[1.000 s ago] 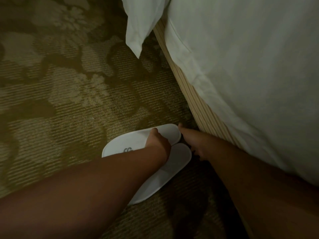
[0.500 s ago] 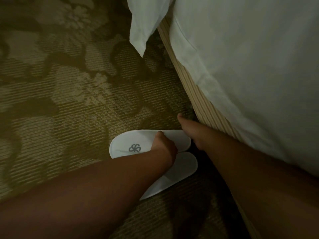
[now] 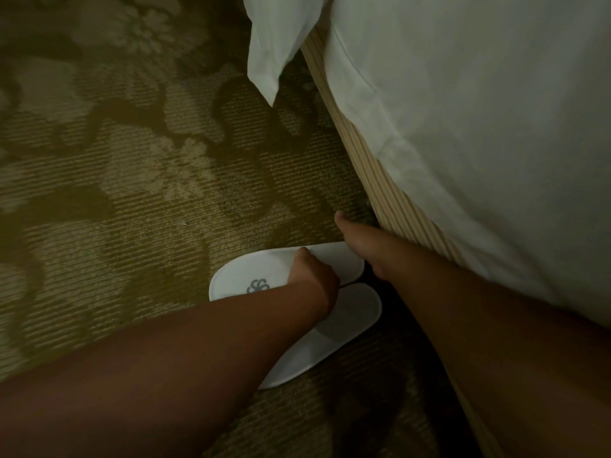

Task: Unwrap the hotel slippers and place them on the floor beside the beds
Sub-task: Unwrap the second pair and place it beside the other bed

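Head view, findings: the left hand (image 3: 315, 279) grips a white fabric hotel slipper with a grey emblem (image 3: 251, 272). Its thumb lies on top and its fingers curl over the near edge. The right hand (image 3: 362, 249) rests at that slipper's far end with the thumb stuck out. Its fingers are hidden, so I cannot tell whether it holds anything.

A second plain white slipper (image 3: 350, 312) lies just below the left hand, partly under the forearm and touching the first at one end. Both slippers rest on the olive patterned carpet floor (image 3: 132, 193). The striped beige bed base (image 3: 380, 180) and white bed sheet (image 3: 479, 127) stand just beyond the right hand.

Change noted: one second ago the emblem was mostly covered by the forearm. It now shows almost in full, the slipper having swung out leftward. Over the last half second the positions barely differ.

No wrapper is visible. In my judgement the unwrapping is done and the pair is placed beside the bed. Only squaring the two slippers side by side and letting go appear to remain.
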Demonstrator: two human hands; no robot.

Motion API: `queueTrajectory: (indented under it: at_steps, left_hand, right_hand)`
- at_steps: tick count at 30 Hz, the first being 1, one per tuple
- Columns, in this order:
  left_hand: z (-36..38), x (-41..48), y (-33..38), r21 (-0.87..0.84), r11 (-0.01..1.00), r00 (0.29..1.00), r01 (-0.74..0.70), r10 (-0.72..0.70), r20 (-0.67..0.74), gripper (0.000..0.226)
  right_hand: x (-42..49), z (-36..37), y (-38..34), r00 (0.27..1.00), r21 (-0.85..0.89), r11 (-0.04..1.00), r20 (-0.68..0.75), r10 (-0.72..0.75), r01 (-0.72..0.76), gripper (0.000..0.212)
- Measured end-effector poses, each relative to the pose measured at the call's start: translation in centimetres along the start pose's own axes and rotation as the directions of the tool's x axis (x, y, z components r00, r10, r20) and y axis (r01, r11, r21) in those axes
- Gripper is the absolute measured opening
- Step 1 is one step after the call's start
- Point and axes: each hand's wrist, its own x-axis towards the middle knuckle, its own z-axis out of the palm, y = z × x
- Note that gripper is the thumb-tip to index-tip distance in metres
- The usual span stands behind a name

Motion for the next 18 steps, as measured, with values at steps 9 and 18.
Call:
queueTrajectory:
  at_steps: [9, 18]
  left_hand:
    - [-0.7, -0.7, -0.6, -0.056, 0.998, 0.999, 0.041, -0.042, -0.004, 0.054]
    - [-0.8, -0.3, -0.5, -0.106, 0.992, 0.997, 0.067, -0.064, 0.031, 0.055]
  right_hand:
    - [-1.4, -0.2, 1.5, 1.0, 0.024, 0.999, 0.013, 0.026, -0.027, 0.083]
    - [-2.6, -0.4, 2.9, 0.999, 0.012, 0.999, 0.001, 0.035, -0.035, 0.069]
